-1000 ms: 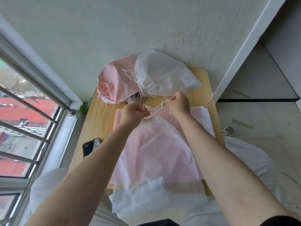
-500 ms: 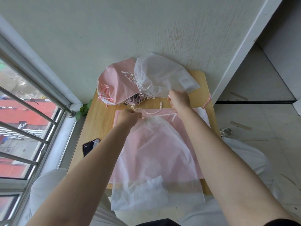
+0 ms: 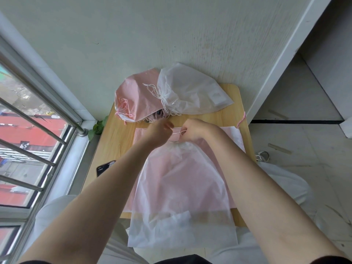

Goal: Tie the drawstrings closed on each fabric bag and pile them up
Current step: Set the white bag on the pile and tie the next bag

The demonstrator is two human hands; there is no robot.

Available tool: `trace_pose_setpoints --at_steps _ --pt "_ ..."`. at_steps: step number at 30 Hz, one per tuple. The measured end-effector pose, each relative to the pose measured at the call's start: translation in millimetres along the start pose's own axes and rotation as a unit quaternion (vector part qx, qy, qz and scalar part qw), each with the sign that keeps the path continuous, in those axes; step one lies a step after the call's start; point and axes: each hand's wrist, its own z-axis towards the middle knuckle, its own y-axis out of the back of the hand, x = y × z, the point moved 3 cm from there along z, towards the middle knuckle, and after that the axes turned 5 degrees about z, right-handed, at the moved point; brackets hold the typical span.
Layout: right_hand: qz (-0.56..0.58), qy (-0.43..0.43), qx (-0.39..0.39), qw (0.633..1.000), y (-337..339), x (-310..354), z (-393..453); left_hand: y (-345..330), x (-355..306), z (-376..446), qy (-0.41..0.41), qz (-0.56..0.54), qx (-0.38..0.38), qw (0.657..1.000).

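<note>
A white translucent fabric bag (image 3: 181,197) lies flat on the small wooden table (image 3: 114,141), on top of pink bags (image 3: 231,133). Its mouth is gathered at the far end. My left hand (image 3: 157,133) and my right hand (image 3: 194,130) meet there, each pinching the white drawstring (image 3: 177,132) that runs between them. At the table's far edge lies a pile of tied bags: a pink one (image 3: 137,98) on the left and a white one (image 3: 190,92) on the right, both with knotted strings.
A black phone (image 3: 103,167) lies on the table's left side. A window with metal bars (image 3: 38,130) runs along the left; a wall stands right behind the table. A pink cord (image 3: 241,120) hangs at the table's right edge. My knees sit under the near edge.
My hands pulled apart with the strings half a second ago and have now come back together at the bag's mouth, which is drawn tighter.
</note>
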Motion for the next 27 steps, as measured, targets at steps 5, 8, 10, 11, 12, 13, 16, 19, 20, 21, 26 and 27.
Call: trace_pose_setpoints --at_steps 5,8,10,11,12,13,16,19,20,21,26,27 --pt "-0.006 0.022 -0.018 1.000 -2 -3 5 -8 -4 0 -0.058 0.144 0.072 0.985" --pt "-0.010 0.025 -0.025 0.999 -1 -7 4 1 -1 1 -0.055 0.181 0.039 0.981" --pt "-0.007 0.031 -0.026 0.999 -3 -9 5 4 0 1 -0.058 0.189 0.038 0.980" --pt "-0.006 0.033 -0.026 0.999 -5 -8 4 6 -1 1 -0.060 0.183 0.039 0.980" --pt "-0.003 0.031 -0.027 0.999 -7 -8 6 6 -1 2 -0.065 0.174 0.041 0.982" --pt "0.001 0.030 -0.033 0.999 -10 -8 9 8 -2 2 -0.067 0.162 0.045 0.984" --pt "0.004 0.025 -0.074 0.997 -17 -7 16 12 -4 1 -0.066 0.166 0.070 0.981" --pt "0.029 0.036 -0.109 0.993 -17 -9 17 12 3 1 -0.034 0.199 0.108 0.974" --pt "0.043 0.042 -0.117 0.991 -17 -10 16 11 6 2 -0.018 0.197 0.114 0.973" --pt "0.057 0.046 -0.122 0.990 -18 -10 15 11 9 2 -0.005 0.192 0.117 0.974" --pt "0.041 0.050 -0.148 0.987 -20 -14 12 10 27 -7 0.064 0.086 0.098 0.989" --pt "0.033 0.044 -0.152 0.987 -18 -16 12 9 31 -9 0.079 0.066 0.098 0.990"
